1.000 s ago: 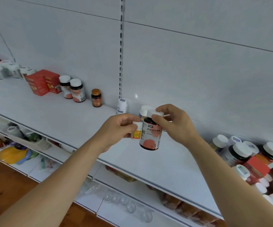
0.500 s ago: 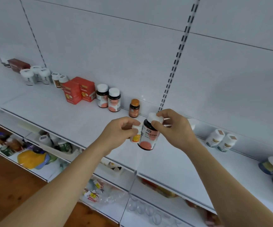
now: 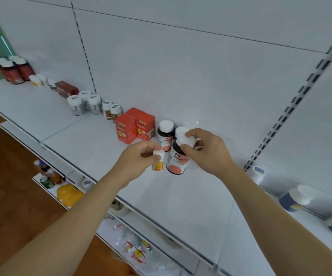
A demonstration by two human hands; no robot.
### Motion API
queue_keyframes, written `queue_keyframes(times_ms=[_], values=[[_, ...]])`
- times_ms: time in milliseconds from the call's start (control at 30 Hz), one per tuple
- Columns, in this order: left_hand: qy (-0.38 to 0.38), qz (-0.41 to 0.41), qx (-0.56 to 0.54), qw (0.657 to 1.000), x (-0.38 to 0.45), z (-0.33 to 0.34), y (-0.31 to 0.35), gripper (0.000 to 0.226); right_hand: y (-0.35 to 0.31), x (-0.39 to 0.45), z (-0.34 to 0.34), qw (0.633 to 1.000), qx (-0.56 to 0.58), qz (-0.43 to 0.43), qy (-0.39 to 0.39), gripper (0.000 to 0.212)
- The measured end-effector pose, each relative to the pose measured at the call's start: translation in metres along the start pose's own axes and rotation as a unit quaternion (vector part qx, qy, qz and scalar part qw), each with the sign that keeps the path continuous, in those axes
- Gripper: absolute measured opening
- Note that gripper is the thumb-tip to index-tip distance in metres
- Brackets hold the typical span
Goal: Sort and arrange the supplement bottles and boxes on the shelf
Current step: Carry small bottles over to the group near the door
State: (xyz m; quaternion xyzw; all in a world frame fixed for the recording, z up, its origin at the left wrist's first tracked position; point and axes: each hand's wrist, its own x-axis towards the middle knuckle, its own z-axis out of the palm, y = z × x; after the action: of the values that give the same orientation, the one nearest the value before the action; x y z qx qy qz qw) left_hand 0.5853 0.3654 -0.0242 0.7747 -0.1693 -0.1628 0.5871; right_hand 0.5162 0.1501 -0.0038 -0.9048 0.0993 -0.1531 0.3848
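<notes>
The right hand (image 3: pixel 209 154) is gripping the dark bottle (image 3: pixel 178 158) by its cap, bottle hanging at seven o'clock. The left hand (image 3: pixel 136 162) is pinching a small bottle (image 3: pixel 158 161) at its three o'clock, above the shelf (image 3: pixel 93 148).

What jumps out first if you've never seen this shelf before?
Two bare hands meet mid-frame above the white shelf: the right hand grips a dark bottle by its white cap, the left hand pinches a small orange-labelled bottle. Behind them, two bright red boxes stand by the back wall.
</notes>
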Motion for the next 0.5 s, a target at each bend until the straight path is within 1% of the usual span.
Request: queue_keyframes(times_ms=[67, 167, 367, 500], values=[[-0.001, 0.001, 0.005, 1.000, 0.013, -0.016, -0.008, 0.025, -0.008, 0.013, 0.016, 1.000, -0.025, -0.011, 0.001, 0.034], [-0.017, 0.008, 0.013, 1.000, 0.034, -0.042, -0.020, 0.025, -0.019, 0.030, 0.041, 0.997, -0.072, -0.003, 0.003, 0.037], [-0.090, 0.035, 0.026, 0.995, 0.077, -0.094, -0.038, 0.025, -0.041, 0.042, 0.088, 0.993, -0.105, 0.027, 0.040, 0.038], [-0.135, 0.051, 0.042, 0.989, 0.090, -0.117, -0.047, 0.024, -0.049, 0.041, 0.113, 0.989, -0.119, 0.054, 0.071, 0.038]])
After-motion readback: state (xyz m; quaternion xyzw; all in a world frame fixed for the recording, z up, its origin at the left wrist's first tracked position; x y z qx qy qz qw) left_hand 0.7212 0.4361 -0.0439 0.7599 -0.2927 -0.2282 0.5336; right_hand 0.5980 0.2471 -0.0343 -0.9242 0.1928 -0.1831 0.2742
